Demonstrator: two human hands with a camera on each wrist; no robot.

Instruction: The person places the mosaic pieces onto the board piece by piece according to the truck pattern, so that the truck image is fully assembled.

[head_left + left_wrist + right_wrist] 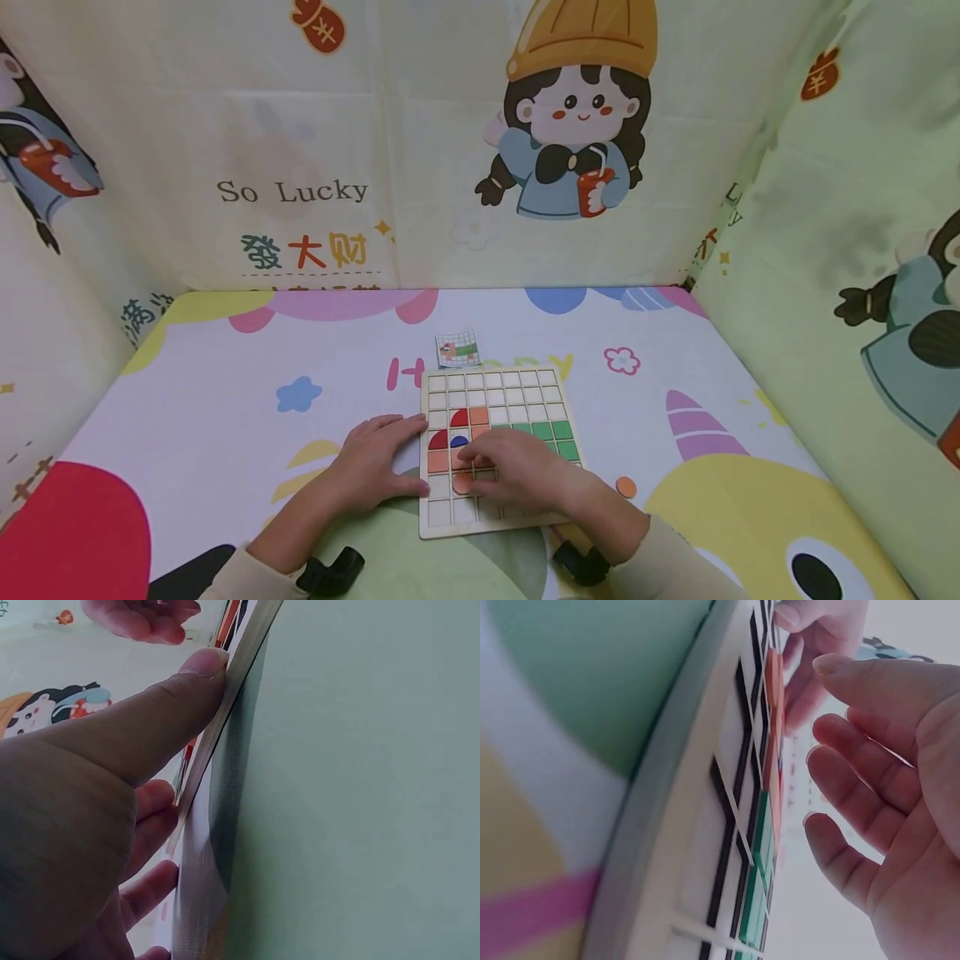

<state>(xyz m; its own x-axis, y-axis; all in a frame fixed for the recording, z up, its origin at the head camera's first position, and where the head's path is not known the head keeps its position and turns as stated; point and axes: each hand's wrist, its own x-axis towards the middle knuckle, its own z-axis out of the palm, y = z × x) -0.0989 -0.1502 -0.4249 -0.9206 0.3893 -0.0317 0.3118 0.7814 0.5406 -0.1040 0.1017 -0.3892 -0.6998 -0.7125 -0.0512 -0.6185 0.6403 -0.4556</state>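
Note:
A pale wooden grid board lies on the printed tablecloth. My left hand rests along its left edge, fingers spread, and the thumb touches the rim in the left wrist view. Over the middle of the board is my right hand, its fingers loosely bent with nothing between them in the right wrist view. Close by its fingertips are an orange round piece and a blue half-round piece. Red curved pieces, orange squares and green squares fill other cells; the right hand hides some cells.
A small card with a coloured grid pattern lies just beyond the board's far edge. To the right of the board is a loose orange disc. Printed cloth walls stand at the back and both sides.

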